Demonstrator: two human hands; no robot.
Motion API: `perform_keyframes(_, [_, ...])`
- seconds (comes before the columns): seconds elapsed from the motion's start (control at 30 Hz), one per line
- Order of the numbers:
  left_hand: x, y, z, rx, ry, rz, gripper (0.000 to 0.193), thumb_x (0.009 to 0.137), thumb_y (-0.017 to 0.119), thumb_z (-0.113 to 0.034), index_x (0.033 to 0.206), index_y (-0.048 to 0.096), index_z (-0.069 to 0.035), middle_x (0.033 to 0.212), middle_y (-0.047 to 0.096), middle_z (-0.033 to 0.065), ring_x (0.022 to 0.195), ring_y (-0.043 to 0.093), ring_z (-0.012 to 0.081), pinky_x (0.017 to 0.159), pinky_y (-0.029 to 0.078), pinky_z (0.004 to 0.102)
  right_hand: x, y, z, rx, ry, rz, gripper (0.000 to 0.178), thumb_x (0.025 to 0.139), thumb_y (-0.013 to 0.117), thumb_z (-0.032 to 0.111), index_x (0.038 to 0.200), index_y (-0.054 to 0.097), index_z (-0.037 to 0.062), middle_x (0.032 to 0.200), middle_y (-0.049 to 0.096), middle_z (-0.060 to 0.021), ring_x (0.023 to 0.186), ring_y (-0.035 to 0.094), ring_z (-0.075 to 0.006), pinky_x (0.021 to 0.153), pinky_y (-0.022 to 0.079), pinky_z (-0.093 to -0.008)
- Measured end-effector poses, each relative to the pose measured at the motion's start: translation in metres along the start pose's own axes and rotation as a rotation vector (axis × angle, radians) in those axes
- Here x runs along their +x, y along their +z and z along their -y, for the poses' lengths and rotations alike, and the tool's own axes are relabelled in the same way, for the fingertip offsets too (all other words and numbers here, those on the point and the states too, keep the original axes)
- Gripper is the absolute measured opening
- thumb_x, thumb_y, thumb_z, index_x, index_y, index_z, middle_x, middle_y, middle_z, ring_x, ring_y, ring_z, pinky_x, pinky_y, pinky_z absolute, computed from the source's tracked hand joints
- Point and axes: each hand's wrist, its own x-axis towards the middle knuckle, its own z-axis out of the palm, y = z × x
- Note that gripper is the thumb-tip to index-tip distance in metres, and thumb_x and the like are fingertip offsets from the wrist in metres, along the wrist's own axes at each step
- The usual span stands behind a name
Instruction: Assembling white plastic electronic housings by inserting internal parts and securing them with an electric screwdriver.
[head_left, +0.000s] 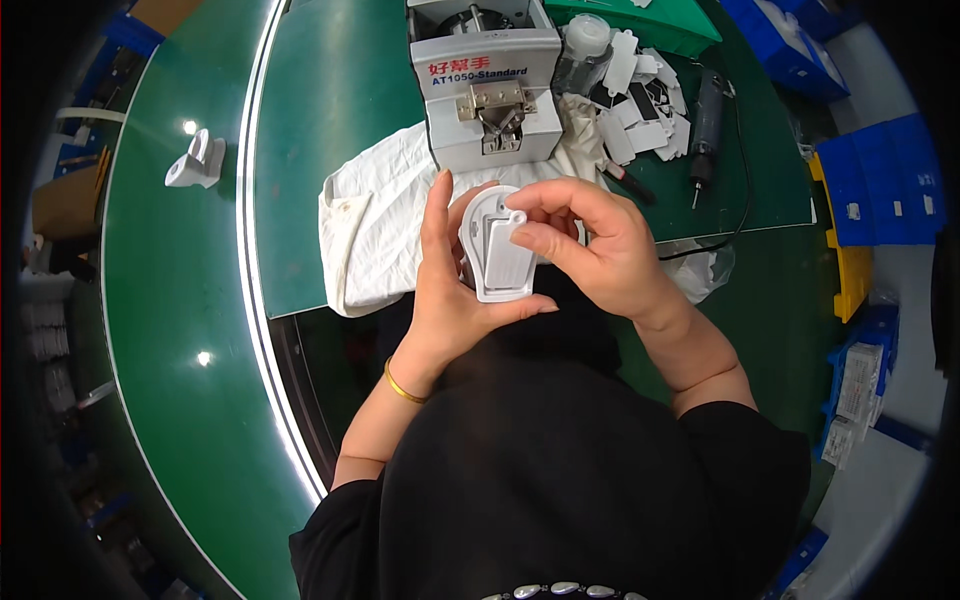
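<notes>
My left hand (pixel 447 285) cradles a white plastic housing (pixel 480 268), rounded at its far end, with the thumb and fingers along its sides. Its recessed face is turned up toward me. In that recess sits a small white cover plate (pixel 510 262), slightly askew, with a round tab at its far end. My right hand (pixel 603 243) pinches the plate near this tab between thumb and forefinger. Whether the plate is seated cannot be made out. Just beyond the hands, a light-grey benchtop machine (pixel 485 75) stands on a white cloth (pixel 375 215).
Loose white cover plates (pixel 630 135) are heaped at the right, beside a clear jar (pixel 585 45). An electric screwdriver (pixel 706 120) with a black cord lies farther right. Another white plastic part (pixel 198 162) rests on the green belt (pixel 170 300). Blue bins (pixel 880 190) line the right.
</notes>
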Motion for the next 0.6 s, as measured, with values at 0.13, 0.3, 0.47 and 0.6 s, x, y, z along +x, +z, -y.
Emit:
perform_keyframes(0.13, [-0.005, -0.003, 0.003, 0.01, -0.013, 0.005, 0.137, 0.056, 0.097, -0.021, 0.156, 0.004, -0.011, 0.145, 0.041, 0.0208, 0.128, 0.05, 0.0315, 0.105, 0.045, 0.0436, -0.001, 0.007, -0.003, -0.182, -0.112, -0.001, 0.022, 0.087, 0.073, 0.004, 0.108, 0.07, 0.0028, 0.089, 0.063, -0.0022, 0.073, 0.052, -0.0067, 0.067, 0.043, -0.0217])
perform_keyframes(0.3, [-0.008, -0.003, 0.007, 0.051, 0.042, -0.014, 0.139, 0.053, 0.098, -0.023, 0.156, 0.005, -0.01, 0.146, 0.039, 0.021, 0.128, 0.05, 0.0316, 0.105, 0.046, 0.0438, -0.002, 0.011, -0.025, -0.543, -0.335, -0.035, 0.04, 0.089, 0.071, 0.006, 0.128, 0.061, 0.0048, 0.115, 0.061, -0.0115, 0.095, 0.057, -0.0125, 0.084, 0.049, -0.0266])
perform_keyframes(0.47, [-0.003, -0.004, -0.008, -0.347, -0.048, -0.074, 0.105, 0.083, 0.078, -0.01, 0.157, 0.003, -0.008, 0.152, 0.033, 0.0224, 0.133, 0.046, 0.0301, 0.11, 0.038, 0.0422, -0.006, 0.016, -0.029, 0.433, 0.214, 0.027, 0.075, 0.092, 0.067, 0.009, 0.153, 0.023, -0.0002, 0.137, 0.05, -0.0177, 0.123, 0.052, -0.0222, 0.105, 0.042, -0.0343])
perform_keyframes(0.6, [0.0, -0.012, -0.014, -0.282, -0.156, -0.01, 0.08, 0.094, 0.061, -0.004, 0.156, 0.01, -0.005, 0.15, 0.036, 0.0232, 0.134, 0.044, 0.0277, 0.112, 0.034, 0.039, -0.008, 0.022, -0.032, 0.37, 0.073, 0.009, 0.073, 0.09, 0.069, 0.008, 0.149, 0.028, -0.0033, 0.131, 0.053, -0.0165, 0.119, 0.055, -0.021, 0.104, 0.041, -0.0339])
